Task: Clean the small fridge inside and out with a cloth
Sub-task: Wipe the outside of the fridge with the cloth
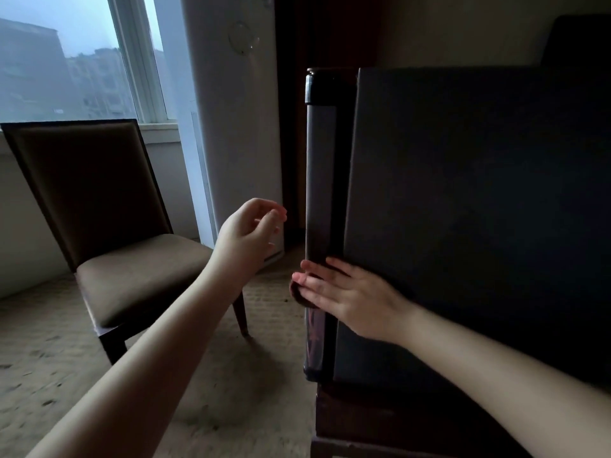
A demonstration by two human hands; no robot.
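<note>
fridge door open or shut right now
Shut, it seems: the door edge runs parallel against the small fridge top to bottom, no interior showing. The right hand lies across the seam.

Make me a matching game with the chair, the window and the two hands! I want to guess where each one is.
Things:
1 chair
2 window
3 left hand
4 right hand

Places:
A flat against the fridge
B up in the air, holding nothing
C standing on the carpet
D behind the chair

Pairs: 1-C, 2-D, 3-B, 4-A
</note>
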